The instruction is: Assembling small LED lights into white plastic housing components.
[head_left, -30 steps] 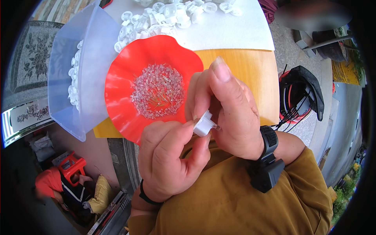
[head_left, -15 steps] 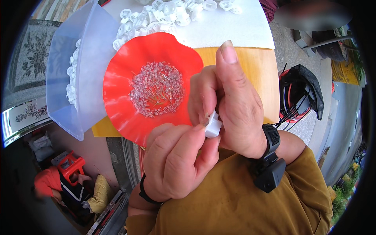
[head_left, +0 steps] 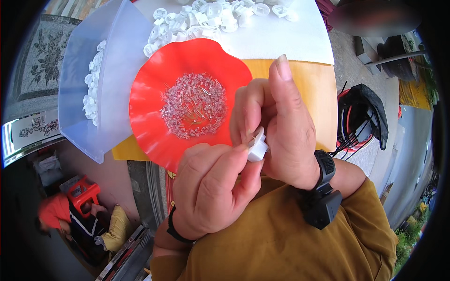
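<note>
Piece: the white piece (head_left: 258, 149) sits between your two hands, held up in front of your shirt, near the bowl's lower right edge.
Wire: a thin wire (head_left: 255, 136) shows at the piece's upper edge; its far end is hidden.
Left hand: yours (head_left: 213, 187) pinches the piece between thumb and fingertips.
Right hand: yours (head_left: 286, 131) has curled fingers close against the wire and the thumb raised; you cannot tell from here whether they grip it.
Change: over the last second the piece has turned and moved right, and your right thumb has straightened upward. That suggests fine fingering at the wire, with the piece not yet let go.
Bowl: red, wavy-rimmed (head_left: 146, 105), just beyond your left hand, holding clear parts (head_left: 194, 107) with thin legs.
Tub: translucent (head_left: 117, 79), left of the bowl, with white pieces (head_left: 91, 91) showing through.
Pile: more white pieces (head_left: 211, 18) beyond the bowl, on a white sheet (head_left: 290, 40).
Counter: yellow wood (head_left: 314, 89), under the sheet.
</note>
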A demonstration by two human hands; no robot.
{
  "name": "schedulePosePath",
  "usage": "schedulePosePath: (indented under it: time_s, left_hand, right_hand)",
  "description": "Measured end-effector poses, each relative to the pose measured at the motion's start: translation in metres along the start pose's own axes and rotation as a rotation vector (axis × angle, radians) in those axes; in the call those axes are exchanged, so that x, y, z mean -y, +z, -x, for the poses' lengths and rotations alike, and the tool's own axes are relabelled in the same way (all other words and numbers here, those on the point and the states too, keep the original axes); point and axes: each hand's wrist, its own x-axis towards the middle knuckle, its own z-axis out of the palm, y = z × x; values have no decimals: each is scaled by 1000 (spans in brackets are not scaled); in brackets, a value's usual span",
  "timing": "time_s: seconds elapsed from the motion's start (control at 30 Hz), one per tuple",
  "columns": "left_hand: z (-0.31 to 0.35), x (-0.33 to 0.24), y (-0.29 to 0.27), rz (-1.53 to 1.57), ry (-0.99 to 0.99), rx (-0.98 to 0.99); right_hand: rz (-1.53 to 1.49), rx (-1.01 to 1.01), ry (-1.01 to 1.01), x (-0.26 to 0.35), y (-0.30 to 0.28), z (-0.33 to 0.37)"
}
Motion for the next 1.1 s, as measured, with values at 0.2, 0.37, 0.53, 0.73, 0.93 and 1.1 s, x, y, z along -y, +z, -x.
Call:
schedulePosePath:
  time_s: [0.2, 0.37, 0.53, 0.73, 0.93, 1.1]
  left_hand:
    - [9, 13, -34, 228, -276, -210]
    - [-2, 59, -103, 71, -559, -668]
    - [10, 79, -93, -156, -576, -637]
    - [-2, 55, -67, -166, -519, -144]
    - [-10, 63, -25, -253, -428, 536]
    - [-2, 87, -3, -386, -399, 669]
  right_hand:
    - [45, 73, 53, 5, -11, -3]
    - [265, -13, -63, 14, -45, -20]
    - [298, -187, -57, 29, -91, -58]
    - [778, -325, -245, 27, -104, -82]
    - [1163, -266, -322, 11, -123, -96]
    - [1268, -386, -516, 15, -127, -105]
